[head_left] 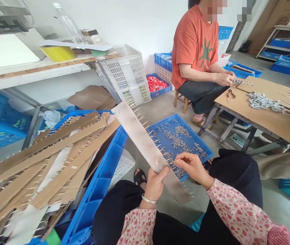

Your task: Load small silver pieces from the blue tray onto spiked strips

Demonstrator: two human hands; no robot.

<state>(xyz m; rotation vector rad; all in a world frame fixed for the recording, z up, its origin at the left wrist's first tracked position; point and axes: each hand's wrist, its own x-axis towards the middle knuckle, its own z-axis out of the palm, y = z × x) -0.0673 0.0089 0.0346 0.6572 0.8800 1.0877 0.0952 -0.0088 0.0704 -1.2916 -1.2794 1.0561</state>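
Observation:
My left hand [155, 183] is wrapped round a long pale cardboard strip [137, 132], held at a slant over my lap. Thin wooden sticks stand out along the strip's right edge. At that edge, the fingers of my right hand [189, 166] are pinched together on or beside one of these sticks; whatever is at the fingertips is too small to make out. Beneath the strip, a shallow blue tray [157, 125] on the floor holds many small grey pieces [179, 134].
A blue crate [94, 204] on the left is heaped with stick-edged cardboard strips [78, 149]. To the right, a seated person [195, 51] works at a low table [269, 126] with a grey pile [268, 102] and pliers [231, 94]. White crates [124, 75] stand behind.

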